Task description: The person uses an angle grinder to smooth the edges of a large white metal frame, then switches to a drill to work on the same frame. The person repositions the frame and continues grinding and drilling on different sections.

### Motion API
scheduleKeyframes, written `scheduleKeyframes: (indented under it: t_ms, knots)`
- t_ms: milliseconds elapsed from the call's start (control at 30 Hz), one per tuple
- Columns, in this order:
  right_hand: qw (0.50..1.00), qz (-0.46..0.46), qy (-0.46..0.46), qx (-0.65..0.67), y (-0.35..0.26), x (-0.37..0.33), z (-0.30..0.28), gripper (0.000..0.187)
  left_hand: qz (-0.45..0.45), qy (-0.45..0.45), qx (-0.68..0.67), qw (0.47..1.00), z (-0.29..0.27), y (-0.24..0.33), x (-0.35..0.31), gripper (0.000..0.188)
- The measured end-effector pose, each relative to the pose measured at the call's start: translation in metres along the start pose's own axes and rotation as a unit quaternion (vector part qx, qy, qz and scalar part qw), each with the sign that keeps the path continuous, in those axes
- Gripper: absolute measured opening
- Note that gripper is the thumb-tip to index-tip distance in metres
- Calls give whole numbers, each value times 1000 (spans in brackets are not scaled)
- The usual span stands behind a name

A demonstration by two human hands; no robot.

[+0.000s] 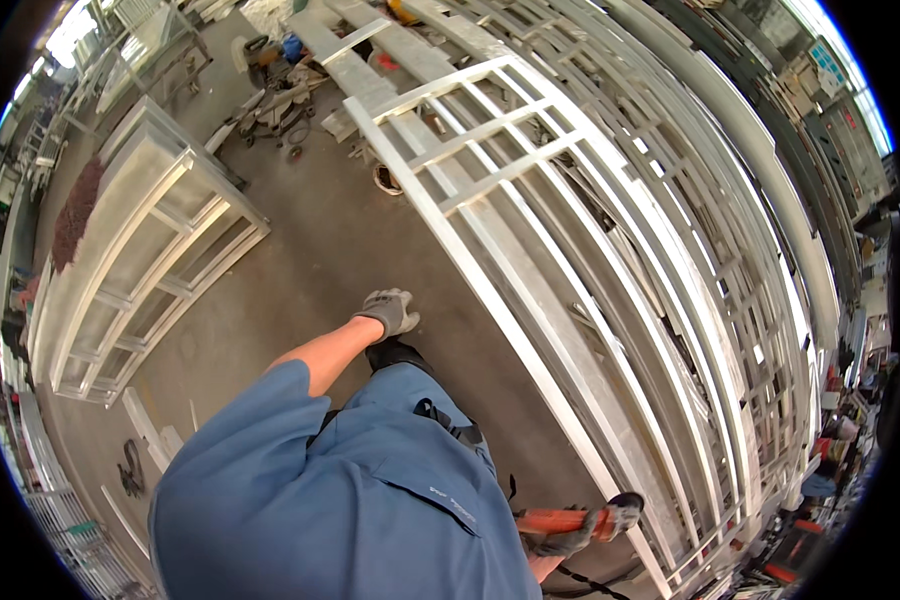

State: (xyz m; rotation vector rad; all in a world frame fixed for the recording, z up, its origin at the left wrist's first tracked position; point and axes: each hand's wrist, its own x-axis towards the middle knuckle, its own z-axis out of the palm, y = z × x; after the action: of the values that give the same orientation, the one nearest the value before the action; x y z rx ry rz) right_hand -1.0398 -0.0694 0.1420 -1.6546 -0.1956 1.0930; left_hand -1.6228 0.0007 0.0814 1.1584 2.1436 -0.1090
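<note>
Head view, looking down past a person's blue shirt (350, 500) at a workshop floor (300, 290). At the lower right, the gloved right hand (568, 541) is wrapped firmly around a red-orange power tool (545, 521), whose dark round disc (627, 501) sits at the near rail of a long, pale metal frame (489, 300). A black cord (595, 588) trails below that hand.

The gloved left hand (392, 311) is at the centre, above the floor and in front of the person's leg, its fingers loosely bent. The viewing angle hides whether the disc touches the rail, and I cannot tell whether the left fingers close on anything.

The frame runs from the top centre to the lower right, with small crossbars near its far end, and lies over other long metal lengths. To the left, framed metal panels (170, 215) lean together, a maroon cloth (77, 215) beside them. Mixed clutter (280, 110) lies on the floor beyond.
</note>
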Motion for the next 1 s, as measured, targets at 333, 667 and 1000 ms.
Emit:
scheduleKeyframes:
  t_ms: [333,667,1000]
  knots:
    - [980,-43,-187,-55,55,-57,310,33,-61,23,-161,985,-49,-247,70,68]
    - [932,-64,-325,-146,49,-125,588,49,-71,122,-294,945,-177,-275,141,58]
    - [916,34,-382,-120,69,-92,800,42,-32,147,-312,938,-307,-257,247,52]
